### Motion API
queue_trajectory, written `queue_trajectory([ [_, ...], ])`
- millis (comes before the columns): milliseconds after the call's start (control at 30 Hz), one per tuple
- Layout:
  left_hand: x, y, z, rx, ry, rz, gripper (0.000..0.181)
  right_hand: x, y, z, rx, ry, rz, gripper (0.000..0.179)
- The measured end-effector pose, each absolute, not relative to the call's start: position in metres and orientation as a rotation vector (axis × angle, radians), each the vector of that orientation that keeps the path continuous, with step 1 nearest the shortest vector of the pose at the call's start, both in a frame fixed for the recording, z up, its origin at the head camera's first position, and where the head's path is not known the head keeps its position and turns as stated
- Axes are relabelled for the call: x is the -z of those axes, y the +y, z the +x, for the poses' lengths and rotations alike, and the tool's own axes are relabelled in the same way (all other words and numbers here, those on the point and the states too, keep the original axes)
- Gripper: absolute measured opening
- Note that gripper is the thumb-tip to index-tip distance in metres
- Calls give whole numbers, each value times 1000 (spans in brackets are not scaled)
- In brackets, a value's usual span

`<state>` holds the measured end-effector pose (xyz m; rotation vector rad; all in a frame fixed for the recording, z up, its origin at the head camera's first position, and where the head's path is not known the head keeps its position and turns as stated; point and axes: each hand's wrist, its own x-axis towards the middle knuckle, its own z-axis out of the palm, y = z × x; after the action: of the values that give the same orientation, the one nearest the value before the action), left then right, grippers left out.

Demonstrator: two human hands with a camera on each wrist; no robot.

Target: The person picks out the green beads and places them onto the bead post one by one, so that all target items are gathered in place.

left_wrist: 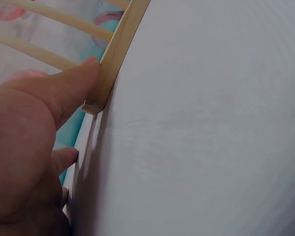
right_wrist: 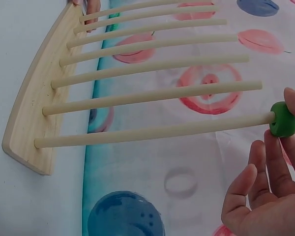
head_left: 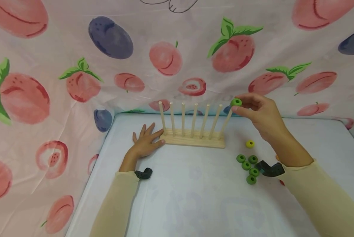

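A wooden peg rack with several upright pegs stands near the back of the table. My right hand pinches a green bead between thumb and fingers at the top of the rightmost peg. In the right wrist view the peg's tip meets the bead's hole. My left hand lies with fingers spread at the rack's left end, thumb and index finger touching the base. The left wrist view shows the thumb against the base's edge.
Several green beads lie clustered on the white table by my right forearm. A yellow bead sits behind them. Orange and red pieces are partly hidden by the right wrist. A fruit-patterned cloth hangs behind the table.
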<state>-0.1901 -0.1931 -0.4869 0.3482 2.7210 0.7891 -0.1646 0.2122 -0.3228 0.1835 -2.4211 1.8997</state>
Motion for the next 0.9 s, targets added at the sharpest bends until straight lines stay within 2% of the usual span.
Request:
queue_trajectory([
  [300, 485, -194, -191, -833, 2721, 358, 58, 324, 217, -166, -1978, -2348, 214, 32],
  [900, 479, -188, -191, -760, 2859, 328, 53, 329, 212, -167, -1690, -2537, 197, 35],
])
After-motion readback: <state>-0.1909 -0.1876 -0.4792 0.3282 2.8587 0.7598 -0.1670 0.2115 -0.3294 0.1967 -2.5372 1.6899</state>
